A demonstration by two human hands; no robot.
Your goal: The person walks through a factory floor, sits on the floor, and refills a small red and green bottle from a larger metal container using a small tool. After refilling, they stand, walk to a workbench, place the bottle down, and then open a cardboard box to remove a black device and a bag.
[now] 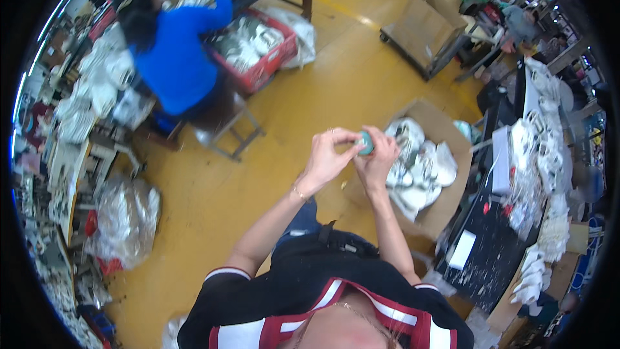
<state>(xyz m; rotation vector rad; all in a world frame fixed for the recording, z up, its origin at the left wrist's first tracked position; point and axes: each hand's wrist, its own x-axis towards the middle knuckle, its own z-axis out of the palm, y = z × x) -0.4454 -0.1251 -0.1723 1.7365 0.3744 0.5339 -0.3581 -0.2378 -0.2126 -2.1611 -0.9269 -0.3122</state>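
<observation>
Both my hands are raised together in front of me, over the yellow floor. They meet at a small round teal object (365,143), too small to tell its kind. Thumb and fingers of my left hand (326,157) pinch its near-left side. My right hand (377,163) curls around its other side, its fingers closed on it. Just beyond my right hand stands an open cardboard box (445,216) with several white shoe parts (423,171) heaped inside.
Along the right runs a black worktable (481,268) covered with white shoe parts. At the upper left a person in blue (177,58) sits on a stool (236,126) beside a red crate (258,74). Farther off is a cart with a carton (423,29). A plastic bag (129,220) lies left.
</observation>
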